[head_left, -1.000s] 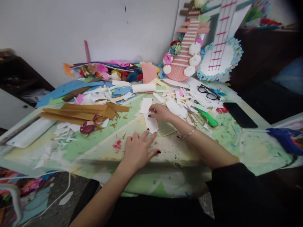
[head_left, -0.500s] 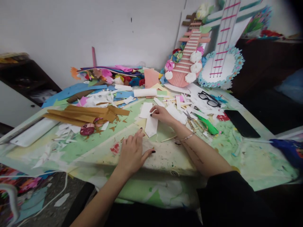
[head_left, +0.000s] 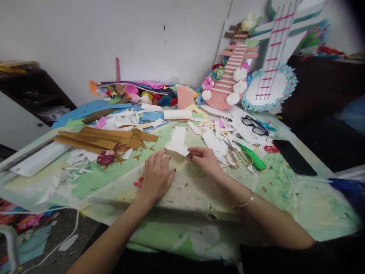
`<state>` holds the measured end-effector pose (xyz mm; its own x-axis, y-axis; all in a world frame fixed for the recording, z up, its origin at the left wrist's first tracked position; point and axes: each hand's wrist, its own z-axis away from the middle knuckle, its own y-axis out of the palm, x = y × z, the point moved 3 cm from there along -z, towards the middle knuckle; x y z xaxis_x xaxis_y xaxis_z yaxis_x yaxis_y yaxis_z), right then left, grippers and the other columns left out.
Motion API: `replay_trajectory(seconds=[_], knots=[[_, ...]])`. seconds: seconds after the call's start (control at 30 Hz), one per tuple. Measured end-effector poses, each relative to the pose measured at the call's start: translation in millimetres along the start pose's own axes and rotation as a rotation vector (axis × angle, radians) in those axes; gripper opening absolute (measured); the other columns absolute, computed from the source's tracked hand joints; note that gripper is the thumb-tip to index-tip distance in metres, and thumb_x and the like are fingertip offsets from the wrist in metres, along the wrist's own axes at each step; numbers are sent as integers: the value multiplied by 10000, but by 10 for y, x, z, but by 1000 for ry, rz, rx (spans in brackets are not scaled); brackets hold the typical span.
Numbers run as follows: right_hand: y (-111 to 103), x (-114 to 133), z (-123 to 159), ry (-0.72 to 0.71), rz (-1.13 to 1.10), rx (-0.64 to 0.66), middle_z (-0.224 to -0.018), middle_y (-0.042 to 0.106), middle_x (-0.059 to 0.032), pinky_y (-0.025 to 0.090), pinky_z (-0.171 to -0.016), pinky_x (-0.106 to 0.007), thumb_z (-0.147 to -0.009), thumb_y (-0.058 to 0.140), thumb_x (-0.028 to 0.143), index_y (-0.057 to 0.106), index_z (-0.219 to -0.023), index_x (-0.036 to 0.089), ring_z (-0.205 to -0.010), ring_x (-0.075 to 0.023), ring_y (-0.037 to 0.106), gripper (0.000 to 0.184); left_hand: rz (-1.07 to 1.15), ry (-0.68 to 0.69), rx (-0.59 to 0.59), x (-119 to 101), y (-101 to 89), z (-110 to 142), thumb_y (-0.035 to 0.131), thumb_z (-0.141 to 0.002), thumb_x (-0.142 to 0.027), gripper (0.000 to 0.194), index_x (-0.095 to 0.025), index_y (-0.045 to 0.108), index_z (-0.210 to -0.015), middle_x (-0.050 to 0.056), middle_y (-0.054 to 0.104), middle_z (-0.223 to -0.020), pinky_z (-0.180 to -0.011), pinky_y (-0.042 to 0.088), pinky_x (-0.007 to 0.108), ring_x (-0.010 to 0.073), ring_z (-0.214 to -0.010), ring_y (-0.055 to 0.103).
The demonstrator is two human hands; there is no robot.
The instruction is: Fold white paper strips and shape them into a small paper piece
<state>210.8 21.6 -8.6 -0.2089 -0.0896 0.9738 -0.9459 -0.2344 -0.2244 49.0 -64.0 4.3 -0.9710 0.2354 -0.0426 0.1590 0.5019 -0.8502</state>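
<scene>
**White strip pinched at one end, left hand loose beside the other**

From the left, the brown paper and its torn flakes lie on the counter; a sleeve-less sweep of the left forearm that way could drag scraps in among the white pieces. In the middle, the strip bows, its upper edge meeting or overlapping the lower end of a white rectangle; whether the two are joined cannot be told. With only one end firmly held, it could twist, crease or slip askew if the right side were pulled faster than the left. Farther right, the gold-handled scissors lie near the right forearm, and a wide elbow swing could knock them or the loose cuttings.

As for pose, the left forearm rises from the lower left; the hand is palm down, fingers gently bent, thumb apart. Its grip is released, with nothing visible in it, fingertips just beside the strip's left end; contact cannot be told. The right forearm, wearing a bracelet, reaches in from the lower right, wrist low, fingers curled toward the middle. The right hand has its grip closed on the strip's right end, thumb against fingers.
</scene>
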Motion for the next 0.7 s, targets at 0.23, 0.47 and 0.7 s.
replay_trajectory(seconds=[0.23, 0.47, 0.7], knots=[[100, 61, 266, -354, 484, 51, -761, 695, -77, 452, -726, -351, -799, 598, 194, 733, -787, 179, -723, -198, 603, 137, 100, 174, 6, -112, 88, -6, 503, -884, -128, 136, -134, 597, -982, 116, 625, -1013, -790, 487, 350, 246, -925, 572], [120, 94, 215, -802, 652, 137, -867, 613, -110, 435, -731, -335, -793, 572, 77, 728, -831, 157, -837, -209, 491, 180, 255, 129, 15, 4, 99, 77, 511, -877, -91, 135, -150, 625, -836, 61, 650, -820, -723, 482, 324, 211, -809, 584], [22, 108, 119, -704, 538, 469, -924, 660, -68, 439, -859, -345, -813, 604, 90, 704, -841, 184, -919, -189, 531, 141, 503, 162, 41, 183, 117, 99, 560, -870, -98, 128, -149, 673, -901, 50, 708, -901, -811, 494, 309, 180, -877, 603]])
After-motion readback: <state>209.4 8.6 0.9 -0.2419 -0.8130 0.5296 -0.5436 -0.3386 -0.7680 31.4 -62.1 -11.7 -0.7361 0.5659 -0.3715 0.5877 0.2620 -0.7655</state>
